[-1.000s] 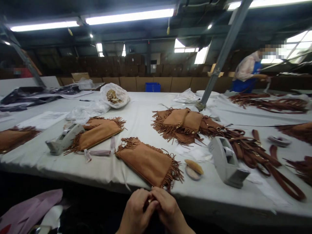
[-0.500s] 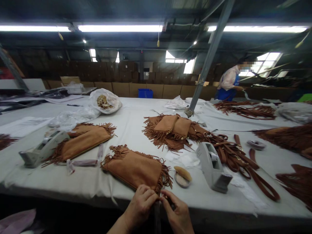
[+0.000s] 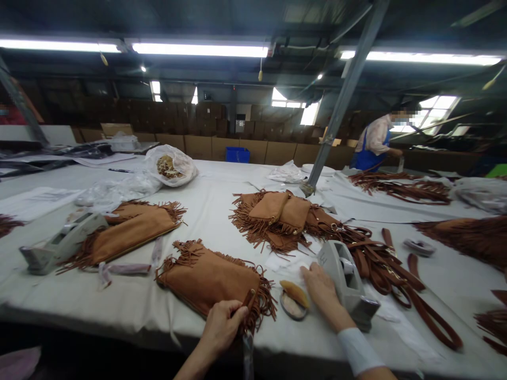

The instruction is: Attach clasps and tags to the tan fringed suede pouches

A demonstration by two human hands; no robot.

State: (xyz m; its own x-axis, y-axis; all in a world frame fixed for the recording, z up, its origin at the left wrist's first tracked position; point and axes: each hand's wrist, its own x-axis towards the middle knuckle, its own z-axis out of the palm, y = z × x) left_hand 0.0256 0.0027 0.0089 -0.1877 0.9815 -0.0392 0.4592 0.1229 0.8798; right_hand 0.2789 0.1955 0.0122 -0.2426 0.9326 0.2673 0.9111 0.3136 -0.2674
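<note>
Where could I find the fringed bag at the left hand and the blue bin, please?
Fringed bag (image 3: 214, 277), head view: middle of its brown upper face.
Blue bin (image 3: 237, 155), head view: its side facing the camera.

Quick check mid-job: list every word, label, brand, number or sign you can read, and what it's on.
No text is readable.
Grey angular tape dispenser beside the right hand: dark marks on its side, too blurred to read.
White paper sheet at left: faint print, too small to read.
Second grey tape dispenser, at left: too blurred to tell.
</note>
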